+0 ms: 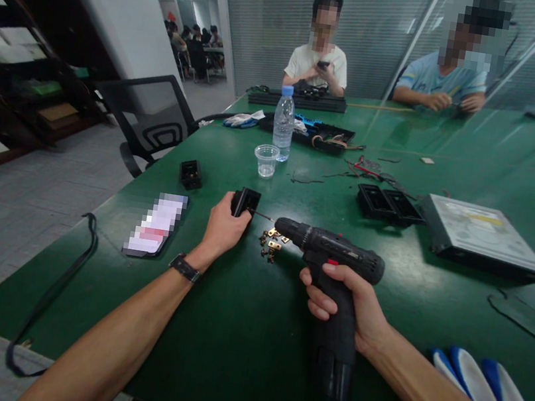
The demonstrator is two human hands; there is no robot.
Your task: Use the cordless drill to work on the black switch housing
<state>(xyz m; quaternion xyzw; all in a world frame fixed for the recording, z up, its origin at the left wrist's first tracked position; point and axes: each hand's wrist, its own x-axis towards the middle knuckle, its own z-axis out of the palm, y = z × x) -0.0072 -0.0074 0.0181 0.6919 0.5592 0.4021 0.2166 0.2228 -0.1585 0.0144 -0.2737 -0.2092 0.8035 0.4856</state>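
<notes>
My left hand (225,224) grips a small black plastic box (248,201), tilted so that its open side faces right. Wrapped around the handle of a black cordless drill (341,248) is my right hand (346,299), its index finger by the red button. The drill's long thin bit (262,215) points left and its tip reaches into the box; what it touches inside is hidden. Below the bit, several small screws (267,252) and brass-coloured plates (275,246) lie loose on the green table (238,330).
A phone (156,224) and another black box (191,174) lie to the left. A plastic cup (266,160) and water bottle (283,126) stand ahead. Joined black boxes (388,205), a flat metal case (486,236) and gloves (485,387) are rightward. Two people sit across the table.
</notes>
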